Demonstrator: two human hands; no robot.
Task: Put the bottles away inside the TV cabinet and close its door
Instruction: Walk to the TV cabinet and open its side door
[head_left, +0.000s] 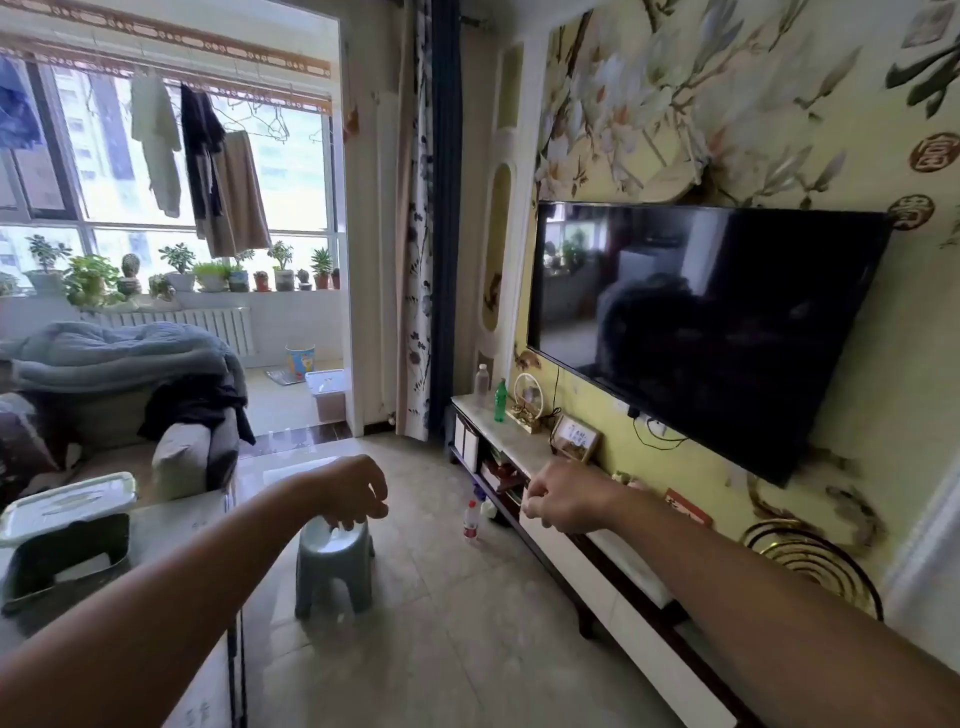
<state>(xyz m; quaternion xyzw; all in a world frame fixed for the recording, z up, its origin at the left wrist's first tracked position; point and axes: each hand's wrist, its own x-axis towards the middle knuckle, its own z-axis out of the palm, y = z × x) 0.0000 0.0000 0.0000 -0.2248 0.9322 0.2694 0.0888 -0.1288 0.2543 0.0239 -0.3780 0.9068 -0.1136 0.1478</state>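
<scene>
A low TV cabinet with white fronts and a dark frame runs along the right wall under the television. On its far end stand a clear bottle and a green bottle. A small clear bottle with a red cap and red label stands on the floor by the cabinet's open shelves. My left hand hovers above the grey stool with fingers loosely curled and nothing in them. My right hand is held out in front of the cabinet, fingers curled, holding nothing.
A grey plastic stool stands mid-floor. A glass-edged coffee table with a lidded box is at left, a sofa behind it. Ornaments and a picture frame sit on the cabinet top. A wall-mounted television hangs above.
</scene>
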